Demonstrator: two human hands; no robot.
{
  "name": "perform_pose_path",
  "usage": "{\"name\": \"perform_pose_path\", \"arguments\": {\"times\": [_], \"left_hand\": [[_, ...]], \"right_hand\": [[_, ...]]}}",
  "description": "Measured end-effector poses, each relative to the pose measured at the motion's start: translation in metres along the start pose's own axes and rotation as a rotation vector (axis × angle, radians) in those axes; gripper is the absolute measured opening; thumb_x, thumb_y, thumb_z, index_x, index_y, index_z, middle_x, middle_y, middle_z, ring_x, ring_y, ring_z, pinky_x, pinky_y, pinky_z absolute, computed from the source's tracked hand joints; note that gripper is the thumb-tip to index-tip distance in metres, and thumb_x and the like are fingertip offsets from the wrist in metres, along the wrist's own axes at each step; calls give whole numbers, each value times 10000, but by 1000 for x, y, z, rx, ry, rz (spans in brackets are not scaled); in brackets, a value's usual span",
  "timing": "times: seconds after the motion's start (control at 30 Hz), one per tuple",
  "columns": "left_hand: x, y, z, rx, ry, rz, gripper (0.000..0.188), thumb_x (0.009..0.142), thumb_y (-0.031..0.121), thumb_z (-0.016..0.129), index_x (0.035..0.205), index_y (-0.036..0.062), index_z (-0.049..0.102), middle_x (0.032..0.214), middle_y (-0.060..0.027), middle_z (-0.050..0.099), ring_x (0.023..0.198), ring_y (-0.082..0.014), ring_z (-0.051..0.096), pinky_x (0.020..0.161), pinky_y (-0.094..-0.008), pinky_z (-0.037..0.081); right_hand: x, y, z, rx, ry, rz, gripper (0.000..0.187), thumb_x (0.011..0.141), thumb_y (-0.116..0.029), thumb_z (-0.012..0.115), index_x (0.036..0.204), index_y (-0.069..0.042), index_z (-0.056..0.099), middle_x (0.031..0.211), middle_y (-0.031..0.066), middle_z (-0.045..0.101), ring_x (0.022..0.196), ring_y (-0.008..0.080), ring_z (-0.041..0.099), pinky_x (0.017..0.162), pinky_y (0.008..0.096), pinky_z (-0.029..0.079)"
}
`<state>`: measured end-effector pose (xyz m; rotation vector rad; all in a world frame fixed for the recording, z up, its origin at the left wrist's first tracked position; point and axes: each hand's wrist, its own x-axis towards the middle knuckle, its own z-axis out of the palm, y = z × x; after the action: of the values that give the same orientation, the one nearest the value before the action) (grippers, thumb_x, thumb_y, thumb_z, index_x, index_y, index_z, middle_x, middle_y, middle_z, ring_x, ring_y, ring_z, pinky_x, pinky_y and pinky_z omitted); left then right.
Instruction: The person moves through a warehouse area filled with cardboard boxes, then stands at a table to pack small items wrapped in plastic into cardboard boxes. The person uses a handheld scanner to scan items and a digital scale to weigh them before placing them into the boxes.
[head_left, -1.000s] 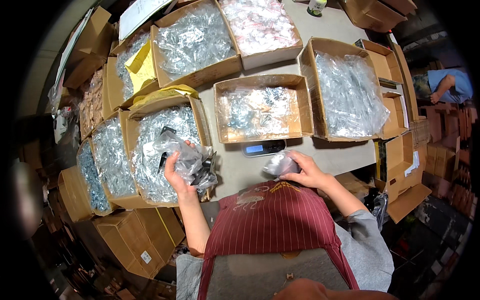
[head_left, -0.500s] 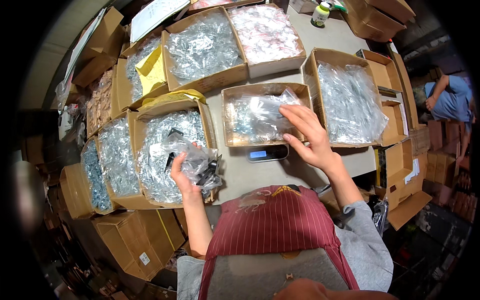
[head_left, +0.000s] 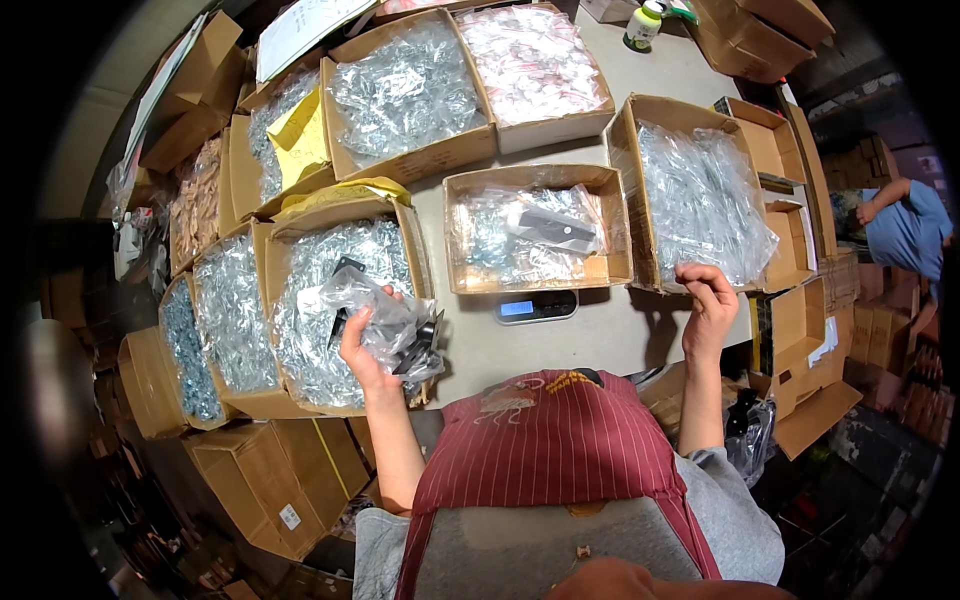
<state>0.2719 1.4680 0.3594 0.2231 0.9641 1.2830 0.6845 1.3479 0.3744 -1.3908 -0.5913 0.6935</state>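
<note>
My left hand (head_left: 366, 348) is closed around several clear plastic bags with black parts (head_left: 410, 345), held over the front of a carton of clear bags (head_left: 345, 250). My right hand (head_left: 708, 305) is raised by the near edge of a carton packed with clear bags (head_left: 690, 205). Its fingers are curled in, and anything between them is too small or hidden to make out. Between my hands, a shallow cardboard box (head_left: 535, 282) rests on a digital scale (head_left: 537, 308) with a lit display. A clear bag with a dark flat part (head_left: 555, 228) lies on top of other bags in it.
Cartons of bagged pieces (head_left: 235, 310) line the left. At the back are another carton of clear bags (head_left: 405, 95) and one of white-and-red packets (head_left: 535, 65). A green bottle (head_left: 642, 27) stands at the back right. Empty cardboard trays (head_left: 795, 320) and another person (head_left: 905, 225) are at right.
My right hand has moved from above the middle box to the right and nearer, its fingers curling in. The bag with the dark part now lies uncovered in that box. My left hand stays put.
</note>
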Motion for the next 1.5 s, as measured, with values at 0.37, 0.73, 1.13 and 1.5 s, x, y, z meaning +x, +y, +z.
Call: {"name": "perform_pose_path", "arguments": {"times": [0.37,0.73,1.13,1.5], "left_hand": [[2,0,-2,-1,-20,-12,476,828,162,612,1236,-69,530,1120,-204,644,1050,-310,631,942,-436,504],[-1,1,-3,-13,-49,-21,499,827,153,616,1263,-70,516,1156,-201,634,1089,-306,623,971,-446,498],[-16,-6,-11,-109,-356,12,785,790,72,672,1487,105,312,1213,-162,561,1153,-317,555,1009,-447,478],[-39,-32,6,780,-454,198,574,685,-13,782,1211,21,555,1073,-80,658,991,-193,637,896,-380,541]], "right_hand": [[-16,14,-2,-21,27,-36,160,756,116,447,747,24,577,804,109,631,827,201,599,856,334,483],[-19,14,4,3,-20,-65,162,778,119,436,742,27,565,796,102,628,814,186,598,827,313,477],[-22,14,3,15,-31,-62,172,770,127,429,736,24,564,793,101,626,817,184,596,820,305,474],[-36,24,-6,180,-47,-7,171,790,116,451,749,29,592,787,113,634,806,194,606,854,344,498]]}}
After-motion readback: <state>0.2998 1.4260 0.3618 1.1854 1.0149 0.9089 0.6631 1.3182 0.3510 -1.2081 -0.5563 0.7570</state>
